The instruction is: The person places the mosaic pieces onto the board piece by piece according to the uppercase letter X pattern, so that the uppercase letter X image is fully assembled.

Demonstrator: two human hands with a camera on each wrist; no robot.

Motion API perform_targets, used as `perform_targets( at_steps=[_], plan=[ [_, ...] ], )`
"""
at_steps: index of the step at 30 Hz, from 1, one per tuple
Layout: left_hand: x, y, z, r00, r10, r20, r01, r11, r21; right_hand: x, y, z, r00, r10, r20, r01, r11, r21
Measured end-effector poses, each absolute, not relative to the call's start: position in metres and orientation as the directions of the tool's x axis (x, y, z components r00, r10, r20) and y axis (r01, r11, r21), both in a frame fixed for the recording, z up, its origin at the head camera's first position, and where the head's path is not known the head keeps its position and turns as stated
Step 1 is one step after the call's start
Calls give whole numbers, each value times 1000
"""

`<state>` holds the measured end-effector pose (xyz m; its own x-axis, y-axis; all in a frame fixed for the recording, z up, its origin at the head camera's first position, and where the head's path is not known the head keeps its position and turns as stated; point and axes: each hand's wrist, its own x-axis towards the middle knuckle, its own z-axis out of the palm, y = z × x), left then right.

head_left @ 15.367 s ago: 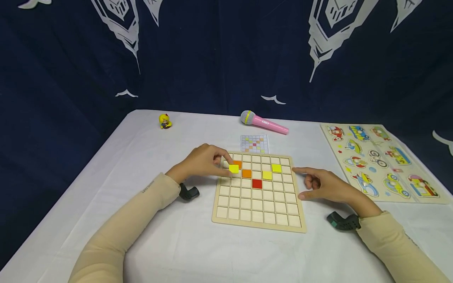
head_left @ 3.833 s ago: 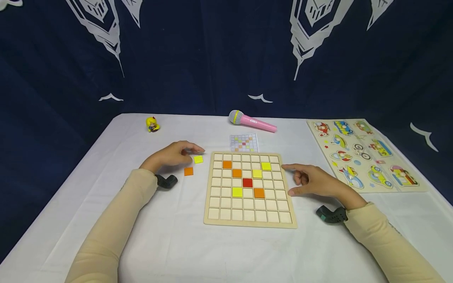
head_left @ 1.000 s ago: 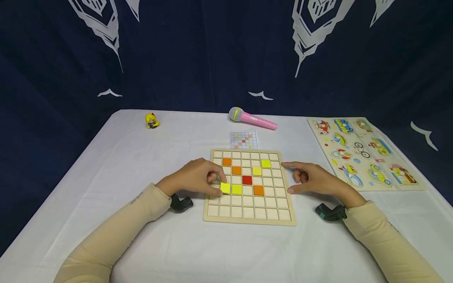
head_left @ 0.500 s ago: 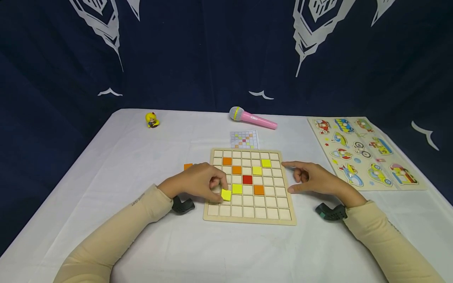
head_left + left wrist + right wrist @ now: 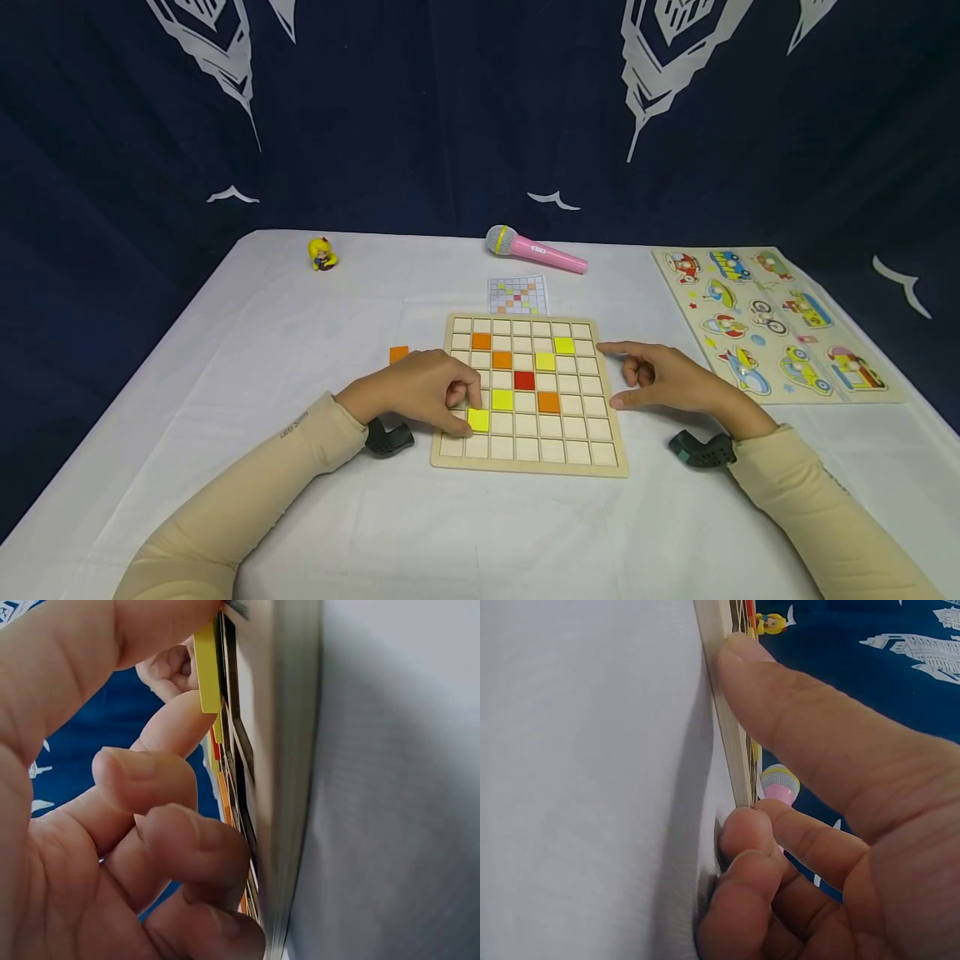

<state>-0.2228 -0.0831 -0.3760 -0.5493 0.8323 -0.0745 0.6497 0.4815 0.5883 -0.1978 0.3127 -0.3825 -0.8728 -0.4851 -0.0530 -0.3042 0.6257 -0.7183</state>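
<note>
My left hand (image 5: 427,387) pinches a yellow square tile (image 5: 478,420) between thumb and index finger, at a cell in the lower left of the wooden grid board (image 5: 525,472). In the left wrist view the yellow tile (image 5: 208,667) stands slightly proud of the board. Further tiles sit in the grid: a red tile (image 5: 524,381) in the middle, with orange and yellow ones set diagonally around it. My right hand (image 5: 667,379) rests at the board's right edge, index finger and thumb straight against it, the other fingers loosely bent. In the right wrist view the thumb (image 5: 780,697) touches the board's rim.
An orange tile (image 5: 398,354) lies on the white cloth behind my left hand, partly covered. Beyond the board are a small printed pattern card (image 5: 517,296) and a pink toy microphone (image 5: 547,255). A yellow-haired figurine (image 5: 322,255) stands far left; a picture puzzle board (image 5: 772,333) lies right.
My left hand fetched the yellow tile from the cloth and brought it down the board by one row, now flat at its cell. Earlier, more tiles joined the grid. My right hand stays put.
</note>
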Motion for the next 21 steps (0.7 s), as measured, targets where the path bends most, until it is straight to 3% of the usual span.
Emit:
perform_targets(
  at_steps=[11,16,21],
  plan=[
    [-230,-89,-370,-539,841,-53,627,443,641,-198,313,-383,-873,-486,-51,-307,627,-716],
    [-244,-102,-365,-568,822,-39,566,425,706,-197,313,-383,-873,-485,-52,-306,628,-715],
    [-263,-124,-362,-616,780,-108,449,461,766,-197,313,-382,-871,-488,-50,-309,625,-717]
  ],
)
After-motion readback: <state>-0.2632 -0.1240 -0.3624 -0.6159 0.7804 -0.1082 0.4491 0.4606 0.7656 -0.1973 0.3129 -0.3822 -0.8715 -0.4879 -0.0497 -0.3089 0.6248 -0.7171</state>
